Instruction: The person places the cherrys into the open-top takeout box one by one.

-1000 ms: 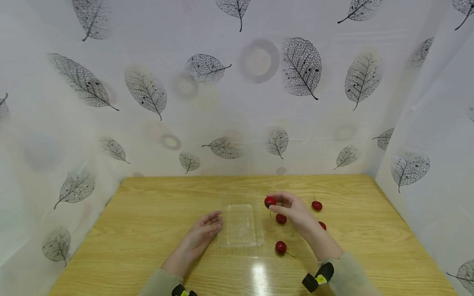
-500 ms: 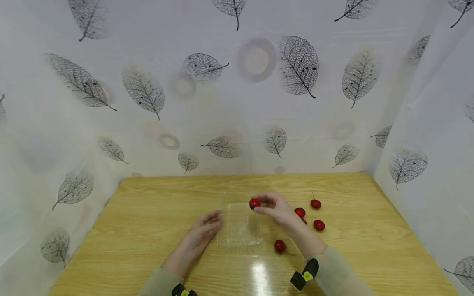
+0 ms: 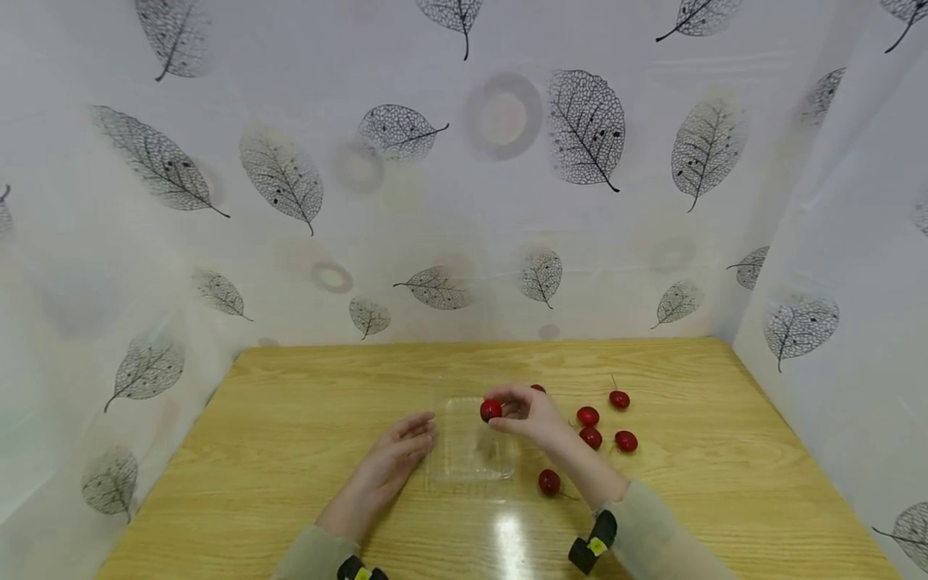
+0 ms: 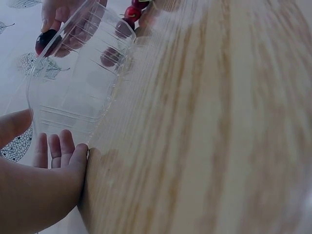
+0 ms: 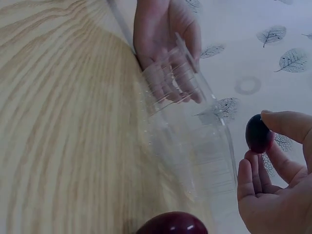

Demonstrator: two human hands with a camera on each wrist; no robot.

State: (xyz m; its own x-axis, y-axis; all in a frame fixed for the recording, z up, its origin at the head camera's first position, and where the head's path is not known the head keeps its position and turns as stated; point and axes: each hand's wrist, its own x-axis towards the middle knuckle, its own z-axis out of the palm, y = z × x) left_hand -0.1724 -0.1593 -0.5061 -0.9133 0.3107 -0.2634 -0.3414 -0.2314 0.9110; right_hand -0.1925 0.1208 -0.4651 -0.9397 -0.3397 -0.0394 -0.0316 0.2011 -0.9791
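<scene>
The right hand [image 3: 529, 415] pinches a round red cherry [image 3: 490, 411] above a clear rectangular plastic container [image 3: 460, 455]; a second ago, the cherry was right of it; the left hand [image 3: 397, 455], fingers relaxed, is at the container's left side; six more cherries [image 3: 626, 441] lie toward the wooden table's [image 3: 304, 403] right edge; white leaf-printed sheeting [image 3: 500, 225] rises behind.

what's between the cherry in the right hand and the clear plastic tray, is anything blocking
Nothing visible. The right hand holds the cherry above the clear tray, and no lid shows over it. The left hand is at the tray's left side, and the loose cherries lie to the tray's right.
</scene>
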